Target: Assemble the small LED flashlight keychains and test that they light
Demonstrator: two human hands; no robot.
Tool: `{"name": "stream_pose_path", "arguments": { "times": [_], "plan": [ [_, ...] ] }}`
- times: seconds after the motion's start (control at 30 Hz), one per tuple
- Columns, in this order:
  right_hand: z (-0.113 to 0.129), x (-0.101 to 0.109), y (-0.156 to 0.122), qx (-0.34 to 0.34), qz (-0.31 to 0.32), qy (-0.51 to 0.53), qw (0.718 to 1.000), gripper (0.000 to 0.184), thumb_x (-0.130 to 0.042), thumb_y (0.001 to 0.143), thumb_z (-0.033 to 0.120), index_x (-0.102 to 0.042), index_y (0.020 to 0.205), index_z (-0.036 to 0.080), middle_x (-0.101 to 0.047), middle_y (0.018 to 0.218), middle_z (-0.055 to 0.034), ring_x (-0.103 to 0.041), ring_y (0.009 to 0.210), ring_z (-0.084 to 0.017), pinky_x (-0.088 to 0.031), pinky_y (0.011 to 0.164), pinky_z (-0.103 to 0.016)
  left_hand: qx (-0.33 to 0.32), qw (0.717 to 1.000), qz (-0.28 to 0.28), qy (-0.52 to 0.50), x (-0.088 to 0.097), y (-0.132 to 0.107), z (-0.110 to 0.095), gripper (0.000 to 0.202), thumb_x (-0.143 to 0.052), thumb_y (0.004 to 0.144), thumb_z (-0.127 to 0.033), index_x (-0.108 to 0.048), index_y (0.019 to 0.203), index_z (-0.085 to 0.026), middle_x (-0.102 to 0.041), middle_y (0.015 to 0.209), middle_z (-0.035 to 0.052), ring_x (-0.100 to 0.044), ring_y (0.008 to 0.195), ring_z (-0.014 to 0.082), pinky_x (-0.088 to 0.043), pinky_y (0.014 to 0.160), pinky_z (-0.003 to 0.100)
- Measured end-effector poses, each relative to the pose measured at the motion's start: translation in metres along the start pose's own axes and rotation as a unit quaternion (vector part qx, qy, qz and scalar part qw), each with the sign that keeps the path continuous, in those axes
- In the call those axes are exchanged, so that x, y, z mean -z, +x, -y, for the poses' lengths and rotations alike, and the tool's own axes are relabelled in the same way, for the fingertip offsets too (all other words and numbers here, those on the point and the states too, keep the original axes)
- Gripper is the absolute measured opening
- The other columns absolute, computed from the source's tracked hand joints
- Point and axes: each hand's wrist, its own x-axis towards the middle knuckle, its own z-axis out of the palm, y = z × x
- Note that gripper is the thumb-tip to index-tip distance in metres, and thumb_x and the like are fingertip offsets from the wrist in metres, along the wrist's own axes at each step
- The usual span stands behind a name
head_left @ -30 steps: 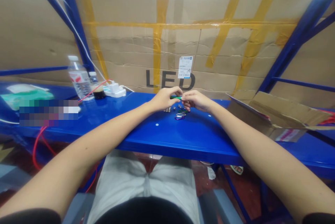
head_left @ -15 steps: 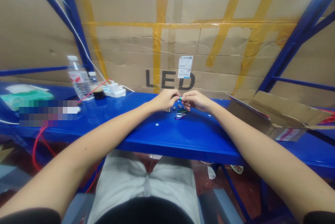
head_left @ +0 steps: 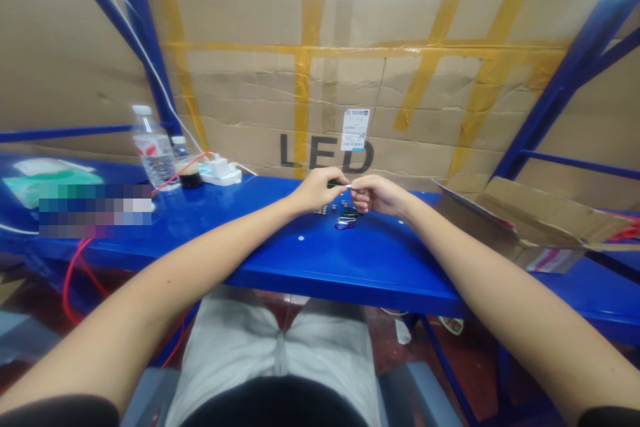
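Head view: left hand [head_left: 314, 191] and right hand [head_left: 379, 194] both pinch closed on one small green clip [head_left: 334, 184], held just above the blue table [head_left: 310, 254]. Loose coloured clips [head_left: 345, 220] lie beneath the hands. A water bottle [head_left: 153, 150] stands well apart, to the left.

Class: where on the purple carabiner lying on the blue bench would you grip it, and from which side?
Probably pinch the purple carabiner across its two long sides, from above and from the near edge. It lies flat on the blue bench, so a top pinch suits it, and other carabiners lie just beyond it.
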Motion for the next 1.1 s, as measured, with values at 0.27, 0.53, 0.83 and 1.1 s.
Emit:
{"name": "stream_pose_path", "arguments": {
  "times": [0.27,0.53,0.83,1.1],
  "plan": [
    [0.001,-0.003,0.0,-0.005,-0.003,0.004,1.0,0.018,-0.061,0.08,0.022,-0.055,0.064,0.018,-0.042,0.044,0.002,-0.04,0.044,-0.012,-0.039,0.047,-0.027,-0.059,0.998,-0.005,-0.023,-0.001,0.001,0.0,0.008,-0.064,0.08,-0.008,-0.064,0.077,-0.015,-0.069,0.087,0.0046,-0.064,0.086,0.0158,-0.05,0.084,0.033],
    [0.002,-0.006,-0.002,-0.001,-0.008,-0.007,1.0,0.019,-0.061,0.079,0.021,-0.053,0.063,0.017,-0.04,0.045,0.0025,-0.04,0.044,-0.012,-0.039,0.046,-0.026,-0.043,0.998,0.026,0.032,0.002,-0.002,-0.005,0.005,-0.059,0.086,-0.012,-0.062,0.088,-0.015,-0.069,0.086,0.0031,-0.063,0.082,0.0158,-0.046,0.076,0.029],
    [0.002,-0.003,0.0,0.048,-0.092,-0.268,0.958,0.02,-0.058,0.077,0.024,-0.051,0.059,0.02,-0.044,0.046,0.0021,-0.045,0.046,-0.014,-0.037,0.051,-0.029,0.048,0.999,0.025,0.001,0.002,-0.001,0.003,0.013,-0.058,0.089,-0.016,-0.064,0.1,-0.016,-0.07,0.098,0.0051,-0.063,0.092,0.0179,-0.048,0.085,0.032],
    [0.004,-0.016,0.019,-0.002,-0.064,-0.64,0.766,0.02,-0.058,0.079,0.021,-0.051,0.06,0.019,-0.051,0.058,0.0013,-0.045,0.057,-0.013,-0.031,0.056,-0.029,0.198,0.962,-0.022,-0.188,0.003,0.005,0.022,0.017,-0.049,0.09,-0.005,-0.06,0.097,-0.014,-0.069,0.087,0.0048,-0.062,0.067,0.0107,-0.052,0.072,0.03]
  ]
}}
